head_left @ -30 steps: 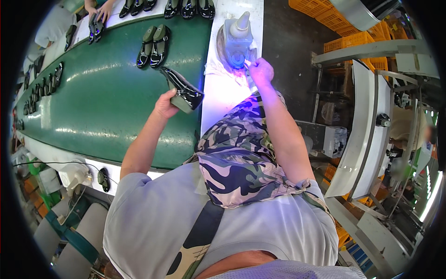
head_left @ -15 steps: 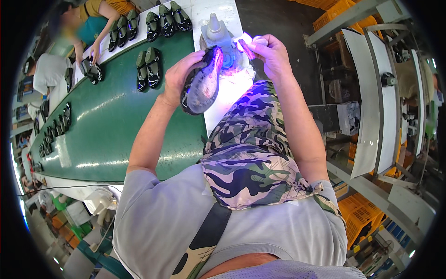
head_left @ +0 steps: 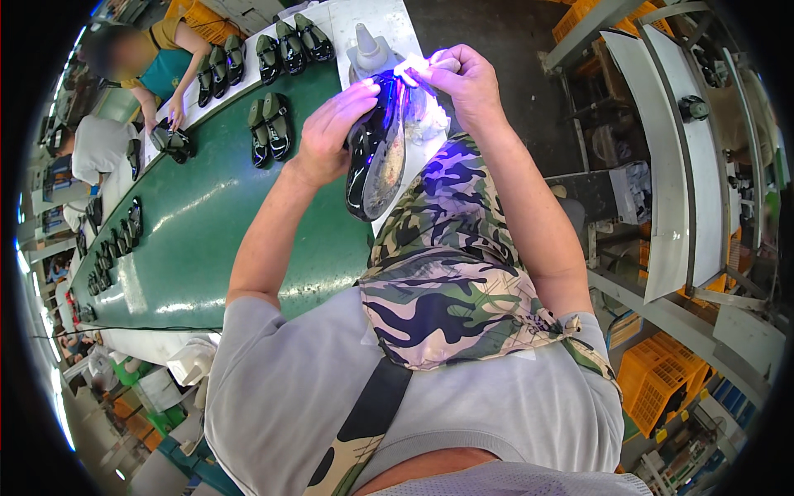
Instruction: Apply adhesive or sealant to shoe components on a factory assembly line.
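My left hand (head_left: 331,132) is closed around a glossy black shoe (head_left: 364,157), tilted so its scuffed sole faces right and partly up. Between the fingertips of my right hand (head_left: 467,87) is pinched a small whitish piece of cloth (head_left: 411,66), pressed against the shoe's far end. Violet light glares there, so the exact contact is hard to make out. Just beyond the shoe stands a grey bottle with a cone-shaped nozzle (head_left: 368,51). A crumpled white cloth (head_left: 428,120) lies to the right of the shoe.
A green conveyor belt (head_left: 207,248) runs at left, carrying a pair of shoes (head_left: 270,128) and a farther row. More black shoes (head_left: 291,45) stand on the white ledge (head_left: 347,21). A co-worker (head_left: 165,74) handles a shoe at far left. Metal racks (head_left: 678,165) and an orange crate (head_left: 662,380) are at right.
My right hand has moved left, bringing the cloth onto the far end of the shoe. My left hand has turned the shoe, so more of its glossy upper shows.
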### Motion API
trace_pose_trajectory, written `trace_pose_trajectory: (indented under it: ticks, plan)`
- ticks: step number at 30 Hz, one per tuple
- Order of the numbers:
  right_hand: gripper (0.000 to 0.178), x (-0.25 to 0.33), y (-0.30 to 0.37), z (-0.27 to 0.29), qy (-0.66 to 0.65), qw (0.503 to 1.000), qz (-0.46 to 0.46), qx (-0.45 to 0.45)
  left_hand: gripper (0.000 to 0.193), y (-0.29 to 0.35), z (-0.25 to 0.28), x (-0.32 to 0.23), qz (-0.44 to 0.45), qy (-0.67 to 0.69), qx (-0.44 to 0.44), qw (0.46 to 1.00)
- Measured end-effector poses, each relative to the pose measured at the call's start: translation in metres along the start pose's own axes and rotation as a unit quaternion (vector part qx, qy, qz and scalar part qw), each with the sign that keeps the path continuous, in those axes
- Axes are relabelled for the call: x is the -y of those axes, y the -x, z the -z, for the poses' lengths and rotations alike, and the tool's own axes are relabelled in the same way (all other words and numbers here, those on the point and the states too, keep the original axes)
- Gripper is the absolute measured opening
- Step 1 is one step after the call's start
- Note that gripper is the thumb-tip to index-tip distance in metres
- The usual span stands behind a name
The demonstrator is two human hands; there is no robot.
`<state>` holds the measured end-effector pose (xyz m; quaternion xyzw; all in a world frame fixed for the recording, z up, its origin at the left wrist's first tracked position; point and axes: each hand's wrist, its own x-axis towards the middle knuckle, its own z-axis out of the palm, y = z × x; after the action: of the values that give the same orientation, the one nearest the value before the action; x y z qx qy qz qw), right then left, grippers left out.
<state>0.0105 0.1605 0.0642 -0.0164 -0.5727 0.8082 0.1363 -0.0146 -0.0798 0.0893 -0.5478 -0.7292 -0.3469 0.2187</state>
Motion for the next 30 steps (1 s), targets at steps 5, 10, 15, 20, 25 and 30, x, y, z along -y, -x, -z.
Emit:
trace_pose_trajectory:
  ticks: [5,10,15,20,25,30]
  plan:
    - [0.017,0.001,0.020,0.005,-0.062,0.993,-0.086,0.049,0.056,-0.003,-0.006,-0.004,0.005,-0.003,0.001,1.000]
    - [0.018,0.013,0.037,0.004,-0.060,0.986,-0.138,0.066,0.059,0.001,-0.013,-0.004,0.041,-0.030,0.018,0.999]
    - [0.018,0.027,0.046,0.004,-0.061,0.989,-0.111,0.072,0.058,0.004,-0.021,-0.002,0.079,-0.025,0.041,0.996]
    - [0.018,0.045,0.048,0.004,-0.041,0.992,-0.086,0.083,0.056,0.002,-0.021,-0.010,0.167,0.019,0.111,0.979]
    - [0.018,0.047,0.041,0.008,0.003,0.997,-0.044,0.068,0.061,-0.004,-0.014,-0.013,0.287,0.094,0.271,0.914]
    - [0.019,0.038,0.029,0.009,0.002,0.999,0.006,0.040,0.059,-0.001,-0.010,-0.009,0.308,0.218,0.311,0.872]
